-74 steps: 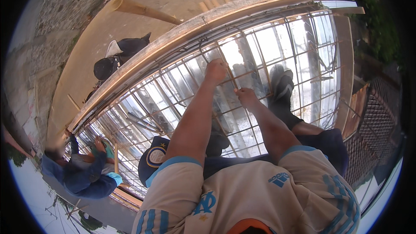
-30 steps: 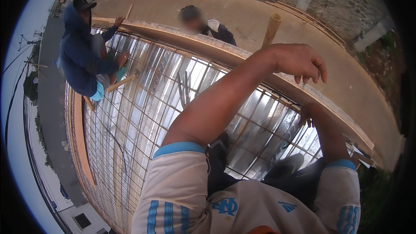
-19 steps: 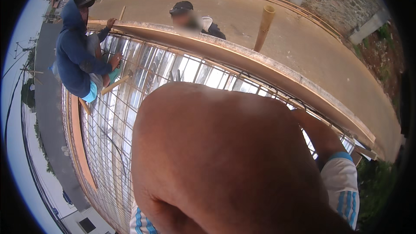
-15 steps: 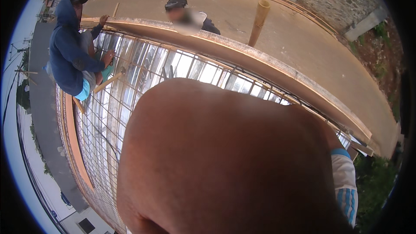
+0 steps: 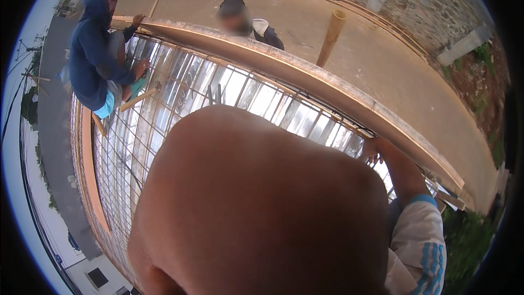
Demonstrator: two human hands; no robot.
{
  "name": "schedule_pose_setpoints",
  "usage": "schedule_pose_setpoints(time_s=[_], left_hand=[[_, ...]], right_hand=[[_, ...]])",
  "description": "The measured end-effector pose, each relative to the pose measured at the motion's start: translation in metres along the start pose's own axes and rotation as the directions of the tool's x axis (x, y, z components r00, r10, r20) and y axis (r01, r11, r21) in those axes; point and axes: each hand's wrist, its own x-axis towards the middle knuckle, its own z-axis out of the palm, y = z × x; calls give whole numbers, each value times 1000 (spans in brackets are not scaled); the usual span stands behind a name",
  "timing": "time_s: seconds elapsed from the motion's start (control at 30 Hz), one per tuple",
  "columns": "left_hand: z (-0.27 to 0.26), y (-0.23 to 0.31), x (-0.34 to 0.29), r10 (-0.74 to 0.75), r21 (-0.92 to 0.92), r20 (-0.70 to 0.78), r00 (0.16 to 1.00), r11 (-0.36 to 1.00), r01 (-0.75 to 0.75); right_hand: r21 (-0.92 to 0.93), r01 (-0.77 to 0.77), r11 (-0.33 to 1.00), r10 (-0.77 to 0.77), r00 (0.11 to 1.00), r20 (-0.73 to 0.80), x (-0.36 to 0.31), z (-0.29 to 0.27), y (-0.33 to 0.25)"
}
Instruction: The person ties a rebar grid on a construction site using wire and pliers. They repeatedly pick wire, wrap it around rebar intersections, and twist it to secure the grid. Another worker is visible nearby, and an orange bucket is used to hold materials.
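My right hand [image 5: 373,150] reaches in from the right, out of a white sleeve with blue stripes [image 5: 428,246]. It is at the steel reinforcing bars [image 5: 305,101], just inside the wooden side board [image 5: 349,84]. Its fingers point down and look apart, and I make out nothing held in them. A large rounded shape of bare skin [image 5: 256,202], probably my bent knee, fills the lower middle and covers much of the bar grid. I cannot see my left hand.
At the far left a person in a blue hoodie [image 5: 95,43] crouches on the bar grid, one hand on the board. Beyond the board is another person in a dark cap [image 5: 233,8]. A bamboo post [image 5: 331,38] stands by the paved road [image 5: 415,87]; a stone wall [image 5: 420,5] runs behind.
The large skin shape has shifted left and down in view. My right hand and more of my right forearm and sleeve have come into sight.
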Motion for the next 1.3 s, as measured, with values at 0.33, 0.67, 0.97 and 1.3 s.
schedule_pose_setpoints(time_s=[0.33,0.67,0.97,1.3], left_hand=[[-11,18,-19,-110,59,109,988,993,104],[-6,29,-8,-63,53,174,983,997,55],[-4,61,4,205,26,68,976,978,-208],[-136,-13,-128,-58,-55,-966,-251,998,-21]], right_hand=[[17,12,1000,-12,1000,15,16,-2,9],[-7,-4,1000,4,998,66,8,-7,5],[-103,4,995,2,998,63,10,-13,-6],[-135,-18,991,29,996,84,9,-21,-5]])
